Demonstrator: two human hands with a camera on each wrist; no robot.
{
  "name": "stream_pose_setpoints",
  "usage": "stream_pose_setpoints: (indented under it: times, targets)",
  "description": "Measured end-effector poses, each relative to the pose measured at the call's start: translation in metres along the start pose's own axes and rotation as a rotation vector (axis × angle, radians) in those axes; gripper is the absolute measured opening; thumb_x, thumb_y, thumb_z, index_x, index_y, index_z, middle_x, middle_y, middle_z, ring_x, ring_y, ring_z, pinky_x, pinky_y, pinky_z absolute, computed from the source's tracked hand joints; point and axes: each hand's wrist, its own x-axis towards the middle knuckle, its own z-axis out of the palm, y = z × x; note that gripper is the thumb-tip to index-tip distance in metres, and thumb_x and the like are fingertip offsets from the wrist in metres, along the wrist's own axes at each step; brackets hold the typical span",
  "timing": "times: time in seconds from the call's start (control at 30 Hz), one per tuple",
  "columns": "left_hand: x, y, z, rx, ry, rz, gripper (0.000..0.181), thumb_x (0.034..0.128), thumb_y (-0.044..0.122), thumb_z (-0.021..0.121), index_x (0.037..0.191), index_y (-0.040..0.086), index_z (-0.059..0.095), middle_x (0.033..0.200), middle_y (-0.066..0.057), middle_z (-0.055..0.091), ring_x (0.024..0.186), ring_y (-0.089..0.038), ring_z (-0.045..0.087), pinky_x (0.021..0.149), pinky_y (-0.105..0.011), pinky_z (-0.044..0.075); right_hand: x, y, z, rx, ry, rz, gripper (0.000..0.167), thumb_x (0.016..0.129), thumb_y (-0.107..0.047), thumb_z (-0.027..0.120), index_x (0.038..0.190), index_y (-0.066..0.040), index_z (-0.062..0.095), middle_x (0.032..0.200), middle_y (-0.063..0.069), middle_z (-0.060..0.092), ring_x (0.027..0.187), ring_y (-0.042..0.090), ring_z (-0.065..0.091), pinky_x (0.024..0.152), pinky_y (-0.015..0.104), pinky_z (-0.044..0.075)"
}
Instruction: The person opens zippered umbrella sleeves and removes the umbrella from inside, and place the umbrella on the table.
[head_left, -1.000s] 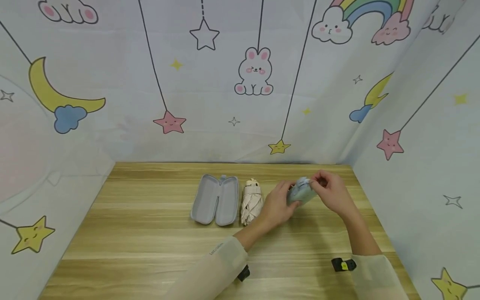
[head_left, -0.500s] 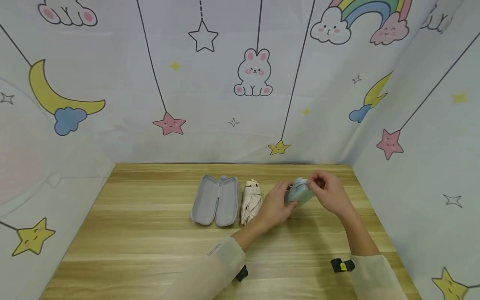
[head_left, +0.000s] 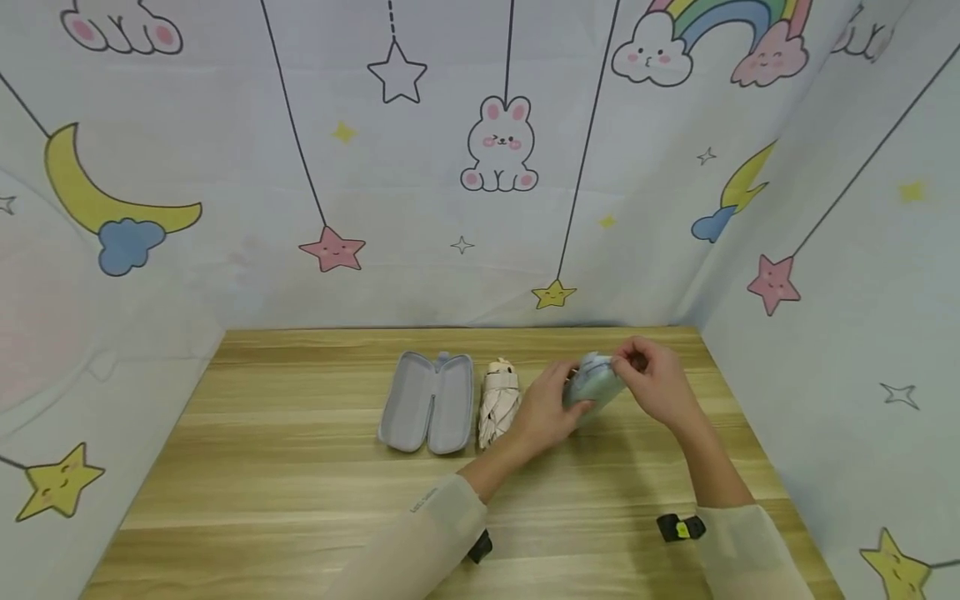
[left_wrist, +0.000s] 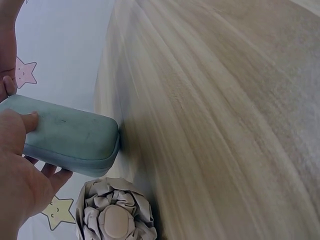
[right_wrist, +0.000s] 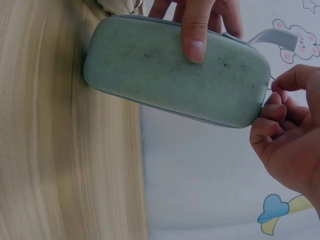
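A light green zippered case (head_left: 596,385) is gripped by my left hand (head_left: 547,407), thumb on one broad face and fingers on the other. In the right wrist view the case (right_wrist: 175,70) is tilted, with dark specks on its face and a pale strap (right_wrist: 275,36) at its top end. My right hand (head_left: 660,383) pinches at that end with thumb and forefinger; what lies between the fingertips is too small to tell. The lower end of the case (left_wrist: 75,135) is close to the tabletop in the left wrist view.
An open grey case (head_left: 452,408) lies on the wooden table (head_left: 300,500), left of a folded beige umbrella (head_left: 499,404) that is beside my left hand. A patterned cloth (head_left: 420,167) hangs behind the table and at its sides.
The green case and both hands have shifted slightly left in the head view, which has itself moved a little. Both hands keep their hold.
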Motion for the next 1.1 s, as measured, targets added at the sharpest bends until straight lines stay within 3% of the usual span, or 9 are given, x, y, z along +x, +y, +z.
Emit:
stream_pose_setpoints:
  times: [0.53,0.73,0.97,1.1]
  targets:
    - [0.0001,-0.0009,-0.0018,-0.013,-0.003,0.006,0.062,0.0969,0.024,0.081,0.150,0.011,0.051,0.137,-0.005,0.062,0.121,-0.019,0.063,0.101,-0.035,0.055,-0.0023,0.0025,-0.0014,0.007,0.029,0.025,0.014,0.105,-0.014,0.065,0.097,-0.004,0.070,0.082,0.007,0.062,0.068,0.018,0.052,0.058,0.026,0.044]
    - [-0.0011,-0.0013,-0.0034,0.000,-0.004,0.011,0.061,0.0972,0.025,0.081,0.149,0.010,0.052,0.136,-0.006,0.062,0.121,-0.019,0.064,0.101,-0.034,0.055,-0.0039,0.0015,-0.0031,0.026,0.025,0.047,0.015,0.106,-0.012,0.063,0.099,0.000,0.069,0.081,0.009,0.062,0.065,0.014,0.052,0.056,0.025,0.046]
    - [-0.0016,-0.0021,-0.0034,0.010,-0.013,0.008,0.062,0.0982,0.027,0.079,0.151,0.011,0.050,0.138,-0.005,0.061,0.122,-0.019,0.063,0.102,-0.034,0.054,-0.0036,0.0038,-0.0035,0.031,0.020,0.078,0.014,0.106,-0.006,0.060,0.103,0.006,0.067,0.084,0.022,0.064,0.061,0.010,0.052,0.053,0.025,0.047]
    - [-0.0019,-0.0023,-0.0034,0.006,-0.014,0.007,0.063,0.0987,0.027,0.079,0.152,0.011,0.050,0.139,-0.005,0.061,0.122,-0.019,0.063,0.102,-0.035,0.055,-0.0048,0.0047,-0.0041,0.054,0.015,0.094,0.016,0.107,-0.011,0.061,0.103,0.004,0.067,0.083,0.018,0.063,0.061,0.011,0.053,0.052,0.026,0.049]
